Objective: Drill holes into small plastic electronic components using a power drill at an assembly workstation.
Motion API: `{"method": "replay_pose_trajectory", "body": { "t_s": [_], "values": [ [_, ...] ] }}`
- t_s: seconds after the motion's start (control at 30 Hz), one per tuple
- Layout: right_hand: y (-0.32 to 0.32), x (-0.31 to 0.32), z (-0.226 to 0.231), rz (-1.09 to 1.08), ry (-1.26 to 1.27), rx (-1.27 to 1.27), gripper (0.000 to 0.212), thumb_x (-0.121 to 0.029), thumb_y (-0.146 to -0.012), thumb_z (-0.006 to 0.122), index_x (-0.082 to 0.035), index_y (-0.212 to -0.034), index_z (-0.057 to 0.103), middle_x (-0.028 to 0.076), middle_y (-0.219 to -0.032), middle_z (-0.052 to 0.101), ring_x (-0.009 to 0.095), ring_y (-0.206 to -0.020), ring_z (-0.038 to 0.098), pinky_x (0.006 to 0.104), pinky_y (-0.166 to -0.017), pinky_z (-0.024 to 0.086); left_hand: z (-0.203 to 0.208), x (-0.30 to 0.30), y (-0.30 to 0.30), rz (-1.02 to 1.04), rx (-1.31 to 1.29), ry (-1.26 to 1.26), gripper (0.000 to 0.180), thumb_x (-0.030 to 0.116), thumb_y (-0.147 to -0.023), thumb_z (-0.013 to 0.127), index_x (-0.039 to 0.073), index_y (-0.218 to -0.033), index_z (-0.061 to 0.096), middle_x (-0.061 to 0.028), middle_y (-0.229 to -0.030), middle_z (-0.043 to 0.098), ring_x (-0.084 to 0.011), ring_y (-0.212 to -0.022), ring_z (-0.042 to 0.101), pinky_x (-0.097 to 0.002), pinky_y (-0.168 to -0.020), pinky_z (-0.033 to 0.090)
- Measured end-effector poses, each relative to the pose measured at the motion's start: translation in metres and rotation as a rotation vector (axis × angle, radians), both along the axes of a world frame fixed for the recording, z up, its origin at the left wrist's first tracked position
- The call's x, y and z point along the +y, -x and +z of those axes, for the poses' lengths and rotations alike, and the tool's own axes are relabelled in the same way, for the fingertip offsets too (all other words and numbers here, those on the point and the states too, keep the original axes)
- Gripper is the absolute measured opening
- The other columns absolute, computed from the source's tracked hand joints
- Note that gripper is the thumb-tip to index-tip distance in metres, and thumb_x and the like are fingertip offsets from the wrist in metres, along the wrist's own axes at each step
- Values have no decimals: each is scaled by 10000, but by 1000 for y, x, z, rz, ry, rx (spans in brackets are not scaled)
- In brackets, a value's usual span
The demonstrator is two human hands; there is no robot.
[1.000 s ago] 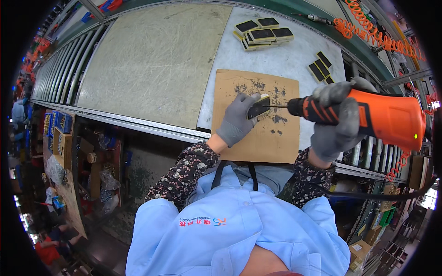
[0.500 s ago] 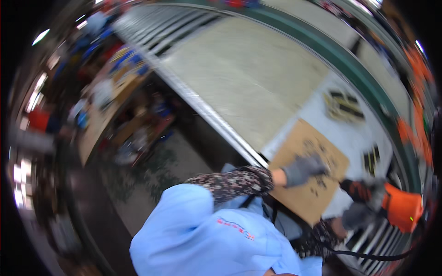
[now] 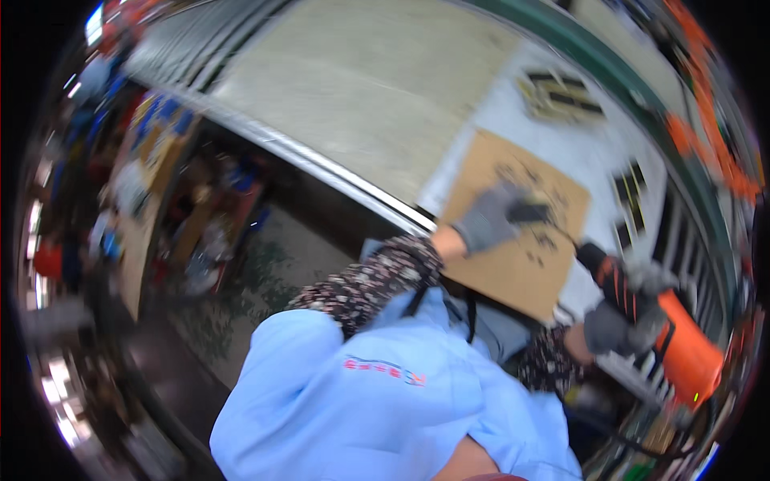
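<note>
My left hand [image 3: 491,218], in a grey glove, is over a sheet of brown cardboard [image 3: 481,276]. Its fingers close on a small dark rectangular piece [image 3: 528,212]. My right hand [image 3: 619,327], also gloved in grey, wraps the black body of an orange and black power tool [image 3: 691,349]. The tool's narrow dark front end points toward the left hand's piece; motion blur hides whether they touch. Several small dark bits [image 3: 545,240] lie scattered on the cardboard around the left hand.
Past the cardboard, a stack of black and yellowish strips [image 3: 563,98] lies on a white sheet [image 3: 489,108]. More black strips [image 3: 630,200] lie farther right. A metal edge [image 3: 321,164] borders the worktop. At left stands a cluttered wooden bench [image 3: 160,188]. A dark cord [image 3: 642,449] hangs below the tool.
The view has swung, so the worktop sits higher and farther left. The small dark piece in my left hand now shows clearly. My right hand still grips the power tool.
</note>
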State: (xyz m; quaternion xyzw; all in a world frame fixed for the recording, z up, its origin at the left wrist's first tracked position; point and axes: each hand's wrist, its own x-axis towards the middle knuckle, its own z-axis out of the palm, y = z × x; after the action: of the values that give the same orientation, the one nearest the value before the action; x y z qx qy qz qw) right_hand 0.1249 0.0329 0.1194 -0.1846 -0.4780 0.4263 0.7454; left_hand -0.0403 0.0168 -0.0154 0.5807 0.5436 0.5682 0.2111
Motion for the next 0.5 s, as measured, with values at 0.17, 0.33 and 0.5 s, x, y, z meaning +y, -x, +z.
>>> {"method": "replay_pose_trajectory", "body": {
  "t_s": [0.17, 0.33, 0.5],
  "values": [
    [-27, 4, 26, 285, -347, -76, 510, -271, -763, 592, -28, -1163, 389, 43, -699, 461, 146, -538, 461, 326, -571, 412, 13, 10, 6, -94, -24, 208, 545, 3, -588, 676, 15, -1112, 528, -135, -972, 554, -231, -886, 570, -296, -792, 456],
    [-20, -3, 25, 208, -306, -90, 500, -250, -758, 588, -9, -1146, 385, 57, -697, 457, 150, -533, 463, 329, -511, 410, 25, 6, -4, -151, -30, 210, 540, 12, -598, 703, 19, -1110, 531, -115, -976, 536, -210, -885, 554, -270, -793, 447],
    [-20, -3, 23, 190, -305, -88, 492, -232, -747, 598, -4, -1127, 384, 71, -704, 465, 160, -534, 466, 332, -508, 413, 26, 0, -2, -149, 27, 196, 531, 25, -592, 716, 16, -1091, 537, -113, -989, 537, -212, -925, 544, -269, -809, 439]
  ]
}}
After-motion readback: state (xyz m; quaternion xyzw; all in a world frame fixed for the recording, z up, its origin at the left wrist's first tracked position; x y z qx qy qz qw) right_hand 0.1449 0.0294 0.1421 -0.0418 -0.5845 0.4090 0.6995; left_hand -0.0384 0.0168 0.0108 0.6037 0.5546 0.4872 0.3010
